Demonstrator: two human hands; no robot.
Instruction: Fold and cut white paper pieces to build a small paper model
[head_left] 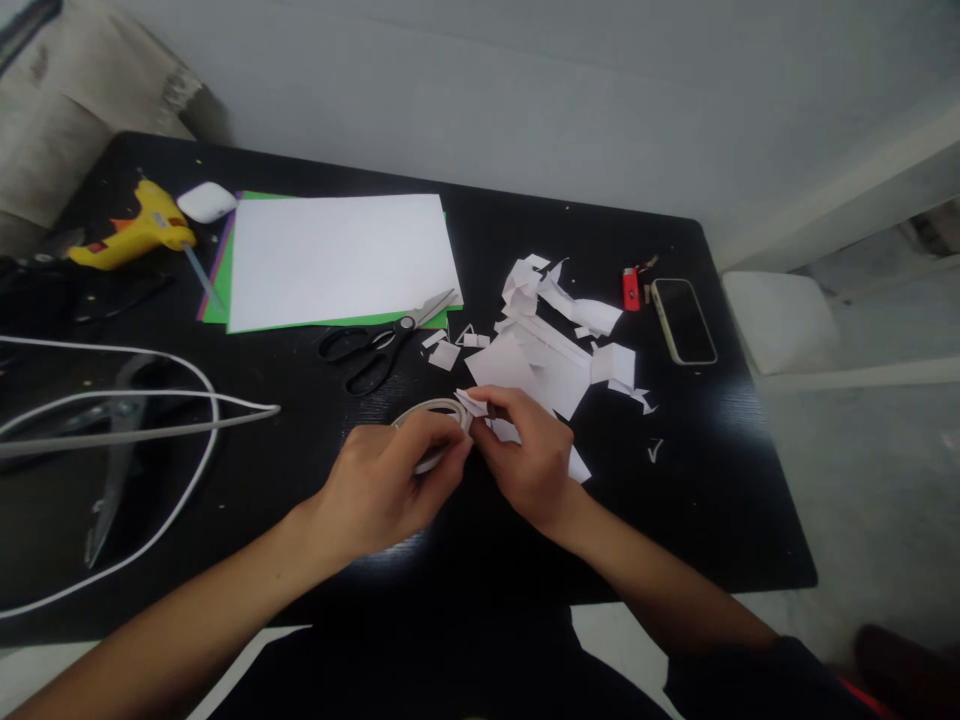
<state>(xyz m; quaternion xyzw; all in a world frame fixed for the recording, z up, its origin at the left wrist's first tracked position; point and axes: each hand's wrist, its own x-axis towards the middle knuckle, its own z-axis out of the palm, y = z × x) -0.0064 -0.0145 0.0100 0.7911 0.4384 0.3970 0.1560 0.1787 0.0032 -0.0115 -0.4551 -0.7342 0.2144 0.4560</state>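
Note:
My left hand (394, 480) is closed around a white roll of tape (429, 412), held just above the black table (675, 480). My right hand (529, 450) meets it from the right, its fingertips pinched on a small folded piece of white paper (472, 403) right at the roll. Both hands touch at the middle of the table's near half. Cut white paper scraps (551, 350) lie just behind my right hand.
Black scissors (382, 345) lie beside a stack of white and green sheets (337, 255). A yellow glue gun (131, 235) and white case (206, 202) sit far left, a white cable (202, 400) loops left. A red lighter (631, 288) and phone (682, 320) lie right.

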